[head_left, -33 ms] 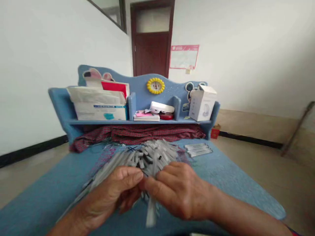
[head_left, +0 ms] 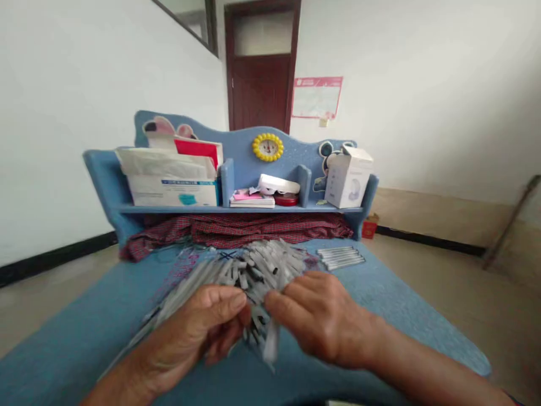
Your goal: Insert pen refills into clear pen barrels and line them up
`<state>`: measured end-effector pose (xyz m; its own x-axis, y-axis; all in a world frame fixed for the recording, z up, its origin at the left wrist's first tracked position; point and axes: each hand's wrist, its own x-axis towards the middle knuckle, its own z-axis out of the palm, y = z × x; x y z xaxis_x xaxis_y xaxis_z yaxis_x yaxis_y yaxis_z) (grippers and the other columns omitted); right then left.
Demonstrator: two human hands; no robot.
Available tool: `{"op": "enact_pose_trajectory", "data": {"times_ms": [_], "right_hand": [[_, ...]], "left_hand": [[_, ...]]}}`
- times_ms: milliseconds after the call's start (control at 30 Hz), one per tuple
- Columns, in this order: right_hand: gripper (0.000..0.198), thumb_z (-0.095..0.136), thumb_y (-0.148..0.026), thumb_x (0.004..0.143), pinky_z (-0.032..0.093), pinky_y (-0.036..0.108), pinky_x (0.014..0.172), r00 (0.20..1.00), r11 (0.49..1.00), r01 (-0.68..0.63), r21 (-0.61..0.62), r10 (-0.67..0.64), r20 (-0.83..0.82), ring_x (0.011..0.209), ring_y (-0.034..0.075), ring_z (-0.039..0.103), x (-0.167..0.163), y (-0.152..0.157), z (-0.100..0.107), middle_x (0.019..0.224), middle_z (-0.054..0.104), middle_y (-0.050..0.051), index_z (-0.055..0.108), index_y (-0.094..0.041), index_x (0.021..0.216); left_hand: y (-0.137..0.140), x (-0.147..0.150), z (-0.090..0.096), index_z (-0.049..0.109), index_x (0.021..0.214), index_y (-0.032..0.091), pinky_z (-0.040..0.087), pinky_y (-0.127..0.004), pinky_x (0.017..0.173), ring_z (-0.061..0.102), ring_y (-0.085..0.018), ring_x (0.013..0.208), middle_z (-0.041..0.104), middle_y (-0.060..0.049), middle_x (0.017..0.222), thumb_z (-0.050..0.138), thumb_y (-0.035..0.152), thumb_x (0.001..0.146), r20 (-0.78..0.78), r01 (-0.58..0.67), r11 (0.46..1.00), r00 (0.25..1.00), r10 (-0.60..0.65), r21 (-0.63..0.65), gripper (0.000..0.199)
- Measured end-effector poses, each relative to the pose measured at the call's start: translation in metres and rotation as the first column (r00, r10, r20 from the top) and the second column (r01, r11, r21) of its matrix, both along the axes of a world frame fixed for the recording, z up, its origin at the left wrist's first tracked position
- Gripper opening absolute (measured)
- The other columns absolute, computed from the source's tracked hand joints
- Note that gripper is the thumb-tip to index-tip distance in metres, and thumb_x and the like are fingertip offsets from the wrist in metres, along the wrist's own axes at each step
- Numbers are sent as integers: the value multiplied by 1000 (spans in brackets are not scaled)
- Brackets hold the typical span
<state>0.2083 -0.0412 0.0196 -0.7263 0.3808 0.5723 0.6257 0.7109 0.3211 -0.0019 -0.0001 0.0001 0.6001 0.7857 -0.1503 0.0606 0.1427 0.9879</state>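
A pale strip (head_left: pixel 271 344) is hanging at the lower middle of the frame, just under the right hand (head_left: pixel 270 299). The right hand is curling into a loose fist, and its thumb and finger seem to be pinching the strip. The strip is looking blurry, so I'm not sure just where the fingers are gripping it. The left hand (head_left: pixel 215 324) is waiting just left of it, thumb and fingers bending close together. I can't tell if they are pinching something small. The two hands are staying apart, with a little gap showing between them.

For neat work, I'm thinking the right hand should be holding the strip softly, so it isn't bending or creasing. The left fingers should be keeping steady and close, so both hands are meeting in the same spot. Slow hands would be helping, since thin things like this are probably slipping easily.

Right behind the hands, a messy gray pile (head_left: pixel 274 262) is filling the middle of the frame. Loose ends are poking out there, so the fingers should be minding them. Farther out, at the middle right, some thin sticks (head_left: pixel 341 257) are lying side by side on the blue table (head_left: pixel 406 321). A checked cloth (head_left: pixel 253 228) is stretching along behind everything.
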Motion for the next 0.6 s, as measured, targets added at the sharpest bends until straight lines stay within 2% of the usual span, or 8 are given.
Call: {"op": "enact_pose_trajectory", "data": {"times_ms": [33, 67, 100, 167, 200, 267, 400, 600], "right_hand": [[23, 36, -12, 91, 29, 28, 51, 992, 992, 127, -25, -127, 23, 52, 13, 48, 16, 4, -3, 62, 57, 1, 58, -16, 83], [23, 37, -10, 90, 31, 27, 51, 954, 953, 294, -72, -289, 76, 54, 14, 52, 31, 9, -6, 64, 60, 2, 58, -16, 82], [21, 39, -9, 89, 33, 26, 53, 880, 873, 468, -141, -445, 164, 59, 14, 56, 47, 15, -9, 69, 64, 4, 59, -16, 85], [23, 41, -7, 86, 37, 24, 57, 671, 633, 737, -237, -648, 361, 72, 17, 64, 77, 29, -18, 82, 69, 7, 61, -16, 89], [24, 41, -6, 86, 39, 24, 58, 622, 577, 780, -242, -674, 397, 73, 18, 65, 90, 36, -24, 83, 70, 10, 63, -15, 89], [26, 42, -3, 82, 41, 25, 58, 562, 509, 825, -245, -700, 440, 74, 21, 68, 111, 49, -35, 82, 71, 14, 66, -12, 89], [28, 43, -3, 80, 46, 28, 63, 523, 449, 851, -270, -697, 490, 80, 25, 69, 131, 65, -52, 86, 71, 17, 68, -11, 90], [34, 39, -2, 80, 46, 29, 68, 547, 462, 837, -294, -680, 488, 87, 26, 68, 132, 73, -60, 92, 71, 16, 65, -12, 100]], "left_hand": [[0, -2, 0, 55, 64, 14, 22, -14, 35, 33, -4, 36, 47, 4, 42, 62, 59, 70, 5, -2, 1000, 1000, 2, 0, 46], [0, -3, 0, 57, 66, 14, 23, -15, 34, 33, -5, 36, 48, 4, 43, 63, 58, 70, 8, 0, 1000, 1000, 0, 0, 45], [1, -4, -1, 58, 68, 13, 23, -15, 34, 34, -5, 36, 49, 3, 43, 64, 57, 70, 12, 2, 1000, 1000, -2, 2, 44], [2, -4, -2, 59, 69, 13, 24, -14, 34, 35, -5, 37, 50, 3, 44, 65, 54, 70, 19, 20, 1000, 1000, -20, 9, 42], [2, -4, -3, 59, 70, 13, 25, -14, 35, 36, -5, 37, 51, 3, 44, 65, 53, 71, 14, 29, 999, 999, -29, 16, 40], [3, -2, -5, 59, 68, 12, 27, -14, 36, 37, -5, 38, 52, 2, 46, 65, 50, 73, -8, 49, 998, 999, -49, 35, 38], [2, 2, -4, 56, 63, 12, 29, -13, 37, 39, -4, 39, 54, 1, 48, 65, 48, 74, -43, 63, 996, 997, -60, 68, 39], [2, 1, -3, 59, 66, 12, 29, -13, 36, 39, -4, 39, 53, 1, 46, 66, 49, 72, -23, 49, 996, 999, -47, 70, 39]]}}
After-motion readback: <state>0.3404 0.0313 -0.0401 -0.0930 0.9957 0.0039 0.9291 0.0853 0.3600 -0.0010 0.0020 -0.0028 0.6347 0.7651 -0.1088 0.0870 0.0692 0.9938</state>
